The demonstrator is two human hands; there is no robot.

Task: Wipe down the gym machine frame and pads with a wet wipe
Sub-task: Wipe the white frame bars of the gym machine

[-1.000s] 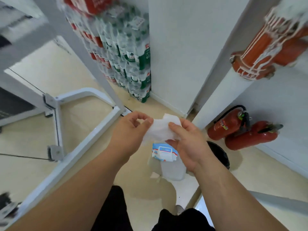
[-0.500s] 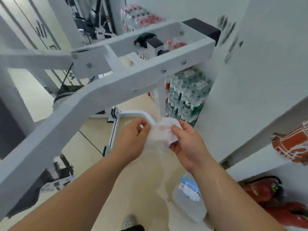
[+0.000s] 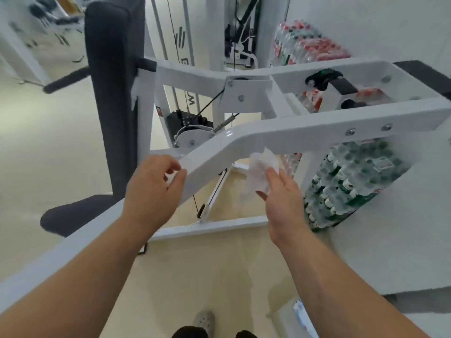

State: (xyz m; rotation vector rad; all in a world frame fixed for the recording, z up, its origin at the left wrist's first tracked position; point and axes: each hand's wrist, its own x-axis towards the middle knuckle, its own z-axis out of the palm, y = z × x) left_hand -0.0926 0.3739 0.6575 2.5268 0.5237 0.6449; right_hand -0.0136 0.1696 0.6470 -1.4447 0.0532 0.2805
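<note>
My right hand (image 3: 280, 193) pinches a thin, crumpled white wet wipe (image 3: 260, 172), raised just beneath the bend of the gym machine's glossy white steel frame beam (image 3: 305, 135). My left hand (image 3: 155, 189) hovers at the beam's sloping edge, fingers loosely curled, holding nothing. Behind it stands a tall charcoal back pad (image 3: 112, 93), matte and upright. Shrink-wrapped water bottles (image 3: 353, 181) are stacked at right.
</note>
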